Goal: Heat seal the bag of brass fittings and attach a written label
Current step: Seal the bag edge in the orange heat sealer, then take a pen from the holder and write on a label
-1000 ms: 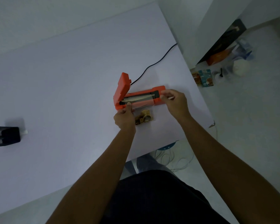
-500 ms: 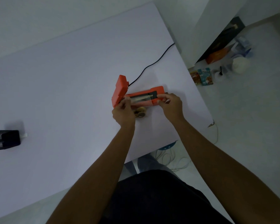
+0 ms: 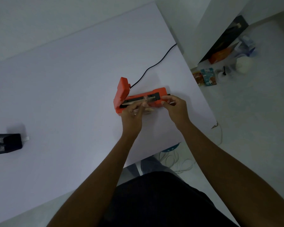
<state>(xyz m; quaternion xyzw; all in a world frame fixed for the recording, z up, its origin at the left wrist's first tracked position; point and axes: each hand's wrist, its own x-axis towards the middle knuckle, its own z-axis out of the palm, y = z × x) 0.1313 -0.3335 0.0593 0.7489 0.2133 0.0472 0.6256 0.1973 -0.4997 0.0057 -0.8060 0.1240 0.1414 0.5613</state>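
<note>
Now both hands, left [image 3: 132,112] and right [image 3: 175,106], grip pinching bag [image 3: 148,110] at open orange sealer [image 3: 138,97].

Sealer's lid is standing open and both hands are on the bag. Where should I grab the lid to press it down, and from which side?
Take the orange lid by its raised free end, the top edge farthest from the sealer base. Come from above and the left: the left hand is nearest. The lid hinges at the base's left end, so pushing there swings it down over the bag.
</note>
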